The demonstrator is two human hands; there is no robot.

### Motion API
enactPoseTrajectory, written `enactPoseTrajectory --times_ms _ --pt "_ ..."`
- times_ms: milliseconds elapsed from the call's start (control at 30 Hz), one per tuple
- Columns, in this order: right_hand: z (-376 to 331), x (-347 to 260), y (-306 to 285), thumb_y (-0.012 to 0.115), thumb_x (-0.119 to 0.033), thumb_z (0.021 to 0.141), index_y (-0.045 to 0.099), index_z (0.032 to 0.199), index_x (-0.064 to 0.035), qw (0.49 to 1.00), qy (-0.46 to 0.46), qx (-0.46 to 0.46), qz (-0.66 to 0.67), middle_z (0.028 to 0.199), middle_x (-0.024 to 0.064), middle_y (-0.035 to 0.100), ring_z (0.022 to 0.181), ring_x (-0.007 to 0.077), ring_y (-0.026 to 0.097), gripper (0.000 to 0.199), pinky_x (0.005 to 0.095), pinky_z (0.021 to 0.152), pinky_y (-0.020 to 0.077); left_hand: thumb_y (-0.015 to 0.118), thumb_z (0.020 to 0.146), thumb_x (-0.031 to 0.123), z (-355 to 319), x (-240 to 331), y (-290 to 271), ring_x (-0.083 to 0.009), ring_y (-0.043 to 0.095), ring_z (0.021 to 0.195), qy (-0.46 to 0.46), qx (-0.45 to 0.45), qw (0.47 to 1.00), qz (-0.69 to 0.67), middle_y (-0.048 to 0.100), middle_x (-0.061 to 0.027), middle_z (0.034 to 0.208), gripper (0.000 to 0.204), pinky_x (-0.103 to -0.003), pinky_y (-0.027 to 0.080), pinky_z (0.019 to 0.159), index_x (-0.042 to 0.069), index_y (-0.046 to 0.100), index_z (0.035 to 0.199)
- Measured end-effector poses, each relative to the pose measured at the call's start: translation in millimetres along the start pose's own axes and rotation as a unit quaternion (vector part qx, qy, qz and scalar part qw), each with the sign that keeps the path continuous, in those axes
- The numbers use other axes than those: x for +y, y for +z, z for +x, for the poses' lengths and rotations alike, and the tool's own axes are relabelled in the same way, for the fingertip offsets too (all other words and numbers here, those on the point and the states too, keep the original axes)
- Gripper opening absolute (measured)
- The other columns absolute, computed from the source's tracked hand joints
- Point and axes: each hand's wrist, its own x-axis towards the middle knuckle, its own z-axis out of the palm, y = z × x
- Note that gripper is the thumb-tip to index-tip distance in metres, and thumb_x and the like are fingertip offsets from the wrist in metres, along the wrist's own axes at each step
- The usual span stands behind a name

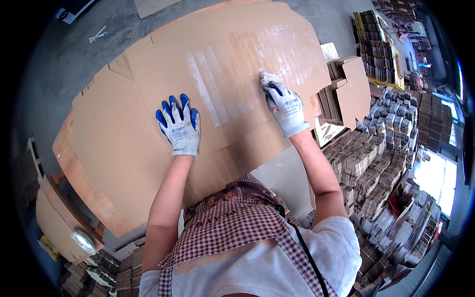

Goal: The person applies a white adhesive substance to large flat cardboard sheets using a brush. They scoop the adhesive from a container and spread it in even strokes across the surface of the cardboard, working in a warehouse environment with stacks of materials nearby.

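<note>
A wide brown cardboard sheet lies in front of me, with notches along its left side and pale, shiny streaks on its middle and far right part. My left hand, in a white glove with blue fingers, rests flat on the cardboard with its fingers spread. On the right, my gloved right hand is closed on a crumpled whitish wad, which looks like a rag and touches the streaked surface. Its fingers are partly hidden under the hand.
Under the sheet, a wooden board edge shows at the left. Folded cardboard pieces stand just beyond the sheet's right edge. Bundled cardboard stacks fill the right side. Another cardboard-topped stack stands at the lower left.
</note>
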Motion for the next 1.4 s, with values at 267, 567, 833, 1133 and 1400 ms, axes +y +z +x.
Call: enactPoseTrajectory --times_ms 267,567,833,1133,1400 --pt "25 30 16 0.062 -0.007 0.079 0.062 0.115 -0.0148 0.997 -0.021 0.08 0.005 0.12 0.0102 0.061 0.097 0.0297 0.065 0.036 0.0409 0.082 0.0528 0.054 0.094 0.036 1 1 0 -0.0351 0.036 0.136 -0.001 0.003 1.0 0.003 0.041 -0.0142 0.148 0.053 -0.054 0.022 0.114 0.02 0.045 0.144" --pt "52 46 14 0.062 -0.008 0.082 0.06 0.116 -0.0129 0.997 -0.042 0.072 -0.006 0.119 0.0109 0.062 0.099 0.0309 0.064 0.035 0.0416 0.084 0.0514 0.054 0.094 0.036 1 1 -2 -0.0355 0.035 0.136 -0.004 -0.009 1.0 -0.007 0.041 -0.0152 0.147 0.053 -0.054 0.02 0.114 0.019 0.046 0.144" --pt "65 -19 -11 0.067 -0.009 0.083 0.067 0.108 -0.0087 0.974 0.066 0.135 0.167 0.109 0.0105 0.066 0.098 0.0267 0.065 0.025 0.0344 0.087 0.0514 0.053 0.094 0.036 2 -3 -6 -0.0373 0.035 0.137 -0.01 -0.018 1.0 -0.016 0.04 -0.0162 0.147 0.053 -0.056 0.019 0.115 0.017 0.047 0.143" --pt "98 -33 21 0.072 -0.016 0.082 0.068 0.101 -0.0079 0.95 0.181 0.1 0.233 0.096 0.0103 0.067 0.082 0.0247 0.066 0.021 0.0325 0.074 0.0529 0.054 0.092 0.036 2 -2 -5 -0.0384 0.034 0.137 -0.007 -0.023 0.999 -0.031 0.041 -0.0166 0.146 0.055 -0.057 0.02 0.114 0.017 0.045 0.143" --pt "106 -48 16 0.071 -0.02 0.082 0.066 0.097 -0.0074 0.947 0.128 0.108 0.273 0.099 0.015 0.064 0.088 0.0315 0.064 0.021 0.0382 0.076 0.0521 0.053 0.093 0.036 2 -3 -2 -0.038 0.034 0.137 -0.009 -0.021 0.999 -0.037 0.04 -0.0165 0.147 0.055 -0.057 0.019 0.114 0.017 0.045 0.143"
